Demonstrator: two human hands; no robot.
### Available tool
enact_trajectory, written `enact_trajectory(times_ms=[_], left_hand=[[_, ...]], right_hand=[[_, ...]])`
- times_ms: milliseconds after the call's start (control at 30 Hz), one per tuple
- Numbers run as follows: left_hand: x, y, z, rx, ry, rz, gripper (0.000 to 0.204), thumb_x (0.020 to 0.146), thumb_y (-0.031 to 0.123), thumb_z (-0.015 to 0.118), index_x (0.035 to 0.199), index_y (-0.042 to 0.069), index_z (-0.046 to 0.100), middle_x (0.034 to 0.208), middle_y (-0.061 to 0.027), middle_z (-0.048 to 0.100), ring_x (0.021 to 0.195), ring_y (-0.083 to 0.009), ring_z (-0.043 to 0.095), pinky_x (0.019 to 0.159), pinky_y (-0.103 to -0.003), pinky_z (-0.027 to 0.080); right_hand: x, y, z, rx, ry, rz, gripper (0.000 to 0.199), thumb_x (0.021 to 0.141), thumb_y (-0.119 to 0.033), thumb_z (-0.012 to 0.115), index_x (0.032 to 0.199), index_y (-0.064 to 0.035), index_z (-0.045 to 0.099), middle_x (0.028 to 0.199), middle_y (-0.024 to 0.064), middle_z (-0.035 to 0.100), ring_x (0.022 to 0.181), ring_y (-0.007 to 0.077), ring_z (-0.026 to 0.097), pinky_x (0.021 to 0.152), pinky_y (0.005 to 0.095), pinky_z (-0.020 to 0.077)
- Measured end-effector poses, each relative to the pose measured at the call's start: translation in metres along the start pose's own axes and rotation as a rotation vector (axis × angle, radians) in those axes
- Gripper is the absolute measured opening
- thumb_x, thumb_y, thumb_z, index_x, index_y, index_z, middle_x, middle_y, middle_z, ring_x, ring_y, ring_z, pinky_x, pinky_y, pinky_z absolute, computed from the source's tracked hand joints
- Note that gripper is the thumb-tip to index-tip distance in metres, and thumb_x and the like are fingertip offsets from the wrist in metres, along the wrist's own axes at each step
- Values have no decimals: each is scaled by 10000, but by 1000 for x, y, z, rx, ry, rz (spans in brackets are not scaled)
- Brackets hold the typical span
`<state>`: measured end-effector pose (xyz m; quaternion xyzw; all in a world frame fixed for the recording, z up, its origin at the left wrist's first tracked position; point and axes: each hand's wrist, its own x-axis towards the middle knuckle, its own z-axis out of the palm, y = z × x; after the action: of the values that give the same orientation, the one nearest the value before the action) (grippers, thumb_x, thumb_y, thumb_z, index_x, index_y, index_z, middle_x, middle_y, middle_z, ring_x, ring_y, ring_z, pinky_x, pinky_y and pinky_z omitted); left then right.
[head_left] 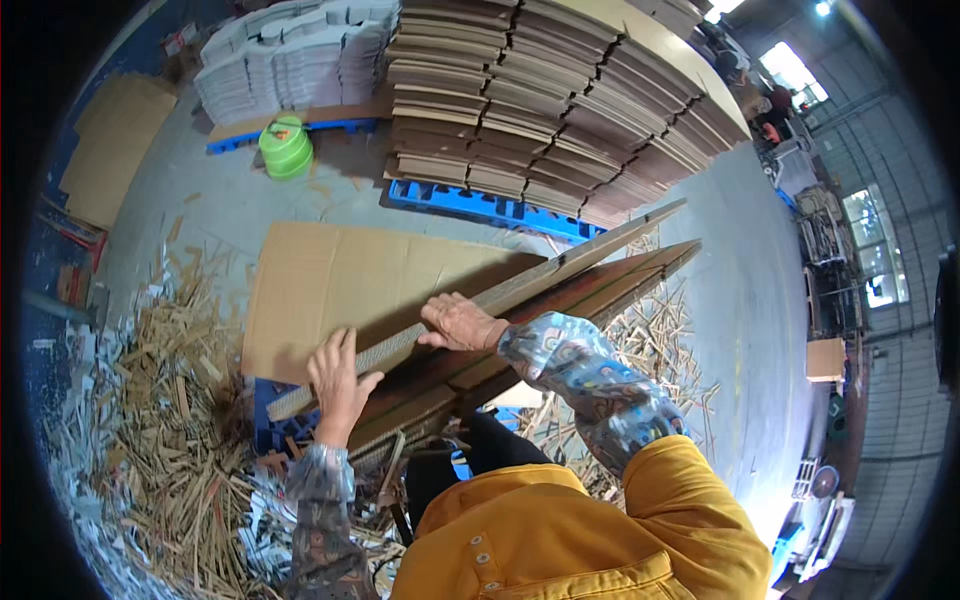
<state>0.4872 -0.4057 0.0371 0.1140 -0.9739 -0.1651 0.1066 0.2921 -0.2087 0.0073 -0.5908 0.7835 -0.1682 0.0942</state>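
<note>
A bundle of cardboard sheets (392, 346) stands tilted on its long edge, its corrugated upper edge running from lower left to upper right. My left hand (338, 385) grips this edge near its lower left end, fingers over the far side and thumb spread on the near side. Farther along, my right hand (462, 322) is bent over the same edge, thumb on the near side. A second bundle of darker cardboard (600, 290) leans close beside it, nearer to me. Behind both lies a large flat brown cardboard sheet (300, 275).
Cardboard strip scraps (180, 430) pile up at left, with more scraps (650, 335) at right. Tall stacked cardboard (540, 110) rests on a blue pallet (480, 205) at the back. A green tub (286, 150) stands by stacked white pieces (300, 70).
</note>
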Motion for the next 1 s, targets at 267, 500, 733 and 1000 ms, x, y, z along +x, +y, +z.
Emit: enact_trajectory(times_ms=[267,500,733,1000], left_hand=[[35,-30,41,84,-426,-151,817,666,342,835,1336,66,459,1140,-140,619,1068,-322,602,907,-450,468],[42,-37,63,156,-201,-49,607,687,364,792,1164,56,579,1037,-123,666,983,-287,635,851,-402,488],[35,-45,63,131,-130,-23,533,702,362,764,1117,64,615,1017,-121,675,950,-289,644,835,-404,478],[38,-35,54,126,-190,-89,411,712,353,763,971,73,609,937,-118,673,908,-304,646,793,-425,482]], right_hand=[[51,-10,-4,4,-437,54,532,793,-438,704,1106,-51,517,930,193,664,923,379,644,779,478,511],[43,13,32,-110,-80,31,475,784,-413,699,1086,-67,575,876,115,662,855,301,651,746,417,504],[46,9,22,-279,249,-165,384,732,-381,710,954,-95,581,830,42,583,801,209,583,715,343,412],[58,11,25,-543,198,-154,218,743,-302,606,775,-86,615,754,53,586,732,202,583,632,347,411]])
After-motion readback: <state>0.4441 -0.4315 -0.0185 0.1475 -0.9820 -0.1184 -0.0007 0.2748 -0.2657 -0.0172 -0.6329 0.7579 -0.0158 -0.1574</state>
